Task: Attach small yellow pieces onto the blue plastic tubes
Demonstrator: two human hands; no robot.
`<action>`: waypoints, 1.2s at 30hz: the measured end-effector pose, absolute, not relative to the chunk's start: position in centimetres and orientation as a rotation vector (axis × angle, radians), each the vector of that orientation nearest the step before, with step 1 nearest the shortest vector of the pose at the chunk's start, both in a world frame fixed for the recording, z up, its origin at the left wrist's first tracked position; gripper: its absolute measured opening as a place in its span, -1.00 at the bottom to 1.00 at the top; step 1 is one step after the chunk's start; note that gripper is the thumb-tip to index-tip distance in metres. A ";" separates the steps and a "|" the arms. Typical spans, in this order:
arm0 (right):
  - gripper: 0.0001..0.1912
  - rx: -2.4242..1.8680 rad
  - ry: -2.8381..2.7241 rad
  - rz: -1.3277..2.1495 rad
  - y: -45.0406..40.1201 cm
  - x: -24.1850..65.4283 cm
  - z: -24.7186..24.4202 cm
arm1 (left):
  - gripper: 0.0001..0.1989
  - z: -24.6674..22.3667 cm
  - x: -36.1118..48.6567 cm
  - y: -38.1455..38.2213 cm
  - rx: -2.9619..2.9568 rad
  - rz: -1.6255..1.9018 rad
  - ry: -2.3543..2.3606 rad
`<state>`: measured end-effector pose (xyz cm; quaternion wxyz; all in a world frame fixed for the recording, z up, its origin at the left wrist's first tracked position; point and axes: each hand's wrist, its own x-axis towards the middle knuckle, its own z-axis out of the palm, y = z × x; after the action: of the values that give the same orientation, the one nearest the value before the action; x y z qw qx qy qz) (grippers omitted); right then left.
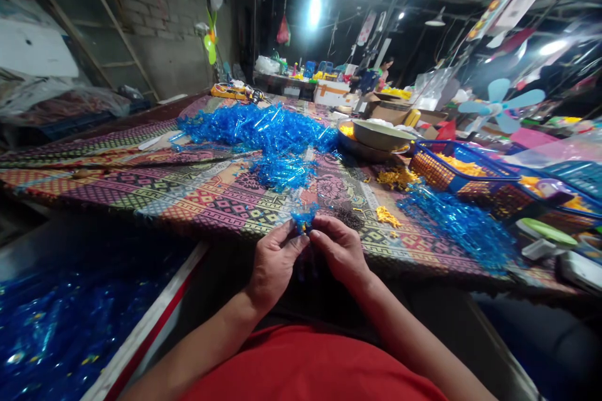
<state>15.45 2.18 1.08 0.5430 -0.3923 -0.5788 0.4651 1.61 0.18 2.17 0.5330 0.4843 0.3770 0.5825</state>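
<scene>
1. At far left, a heap of glossy blue plastic pieces (61, 332) lies in a bin with a white and red rim (150, 319), just beside our left arm (211, 338)
2. Our left hand (275, 263) curls closed, its fingers (291, 241) pinching a small tuft of translucent blue plastic (303, 218), flecked with yellow, at the table's near edge
3. Our right hand (341, 249) closes in from the other side, its fingers (324, 229) gripping the same tuft, so our hands nearly meet around it
4. Beyond them, a patterned woven mat (202, 200) covers the table and bears a big blue pile (258, 138); a small dark heap (348, 218) and loose yellow pieces (388, 216) lie near our right hand
5. Further right sit a metal basin (376, 138), a wire basket of yellow pieces (451, 166) and another blue heap (456, 229)
</scene>
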 end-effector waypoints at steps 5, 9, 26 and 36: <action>-0.79 -0.956 -1.417 1.002 2.3 15.6 0.9 | -0.75 1.6 1.5 0.5 1.362 1.417 0.947; -0.80 -0.985 -1.376 1.043 2.3 15.5 0.7 | -0.80 1.4 1.3 1.0 1.526 1.415 1.002; -0.81 -1.003 -1.286 1.124 2.1 15.4 0.9 | -0.77 1.6 1.0 1.5 1.785 1.325 1.038; -0.81 -0.975 -1.320 1.150 2.0 15.2 1.4 | -0.75 1.1 1.2 1.3 1.705 1.308 1.082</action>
<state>15.15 1.97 1.38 0.5385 -0.4101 -0.5550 0.4835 1.19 1.26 1.06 0.3596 0.6614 0.4195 0.5073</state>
